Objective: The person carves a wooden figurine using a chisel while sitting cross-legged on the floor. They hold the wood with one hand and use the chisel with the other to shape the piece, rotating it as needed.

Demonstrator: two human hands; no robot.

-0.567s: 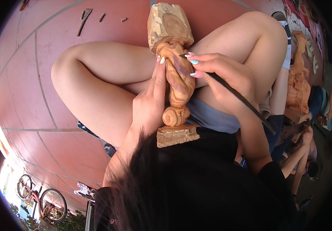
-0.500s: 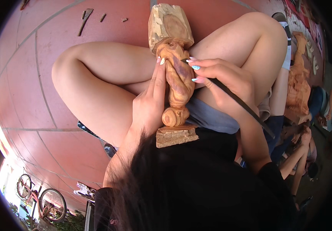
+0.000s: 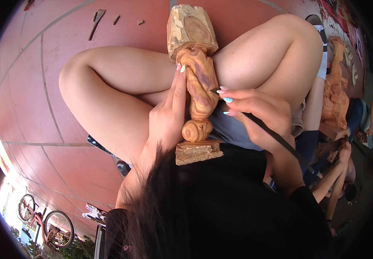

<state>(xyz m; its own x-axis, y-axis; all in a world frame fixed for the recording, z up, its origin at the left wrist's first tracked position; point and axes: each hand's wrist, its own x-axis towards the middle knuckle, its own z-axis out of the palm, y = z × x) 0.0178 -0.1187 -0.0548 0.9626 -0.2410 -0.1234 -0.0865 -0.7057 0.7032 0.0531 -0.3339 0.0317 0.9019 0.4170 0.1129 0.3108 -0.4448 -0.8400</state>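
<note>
A person sits cross-legged on a red tiled floor (image 3: 44, 86) with a long wooden carving (image 3: 197, 82) lying across the lap, between the bare knees. The carving's far end is a rough, pale block; its middle is smooth, reddish and rounded; its near end narrows to a knob above a flat square base that rests against the person's dark top.

The left hand (image 3: 169, 116) lies along the left side of the carving, fingers stretched out and pressed flat against the wood, steadying it rather than wrapping round it. The right hand (image 3: 258, 114) is closed round a thin dark carving tool (image 3: 281, 142), held like a pen, with its tip touching the right side of the carving about halfway along. The tool's handle runs back past the wrist.

Small wood chips (image 3: 98, 19) lie on the floor beyond the knees. At the right edge, another carved wooden figure (image 3: 335, 95) stands beside other people seated there. A bicycle (image 3: 44, 220) shows at the lower left.
</note>
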